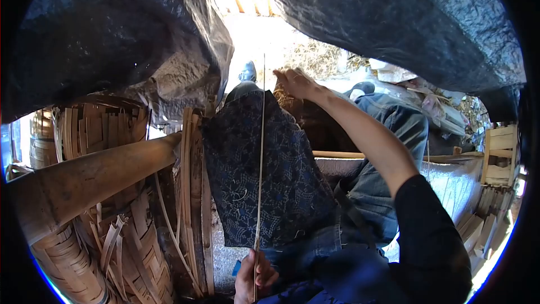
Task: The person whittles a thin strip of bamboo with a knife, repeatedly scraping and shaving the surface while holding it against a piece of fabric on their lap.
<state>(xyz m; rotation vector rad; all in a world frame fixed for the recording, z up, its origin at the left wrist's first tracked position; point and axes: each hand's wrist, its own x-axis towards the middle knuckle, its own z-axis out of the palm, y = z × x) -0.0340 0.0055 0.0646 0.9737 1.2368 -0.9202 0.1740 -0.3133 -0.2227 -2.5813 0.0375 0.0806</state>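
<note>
My left hand (254,276) is closed around the lower end of a long, thin bamboo strip (260,157) at the bottom of the view. The strip runs almost straight away from me over a dark blue patterned cloth (259,180) that covers my lap. My right arm reaches forward, with my right hand (295,83) beyond the cloth, just right of the strip's far part. Its fingers look curled, and a small gap shows between them and the strip. Glare hides whether they hold anything. A small blue piece (236,268) shows beside my left hand.
A thick bamboo pole (95,177) slants in from the left over woven bamboo baskets (73,262) and upright split strips (191,202). Dark plastic sheeting (388,17) hangs ahead on both sides of a bright gap. Cut wood pieces (481,228) are stacked at right.
</note>
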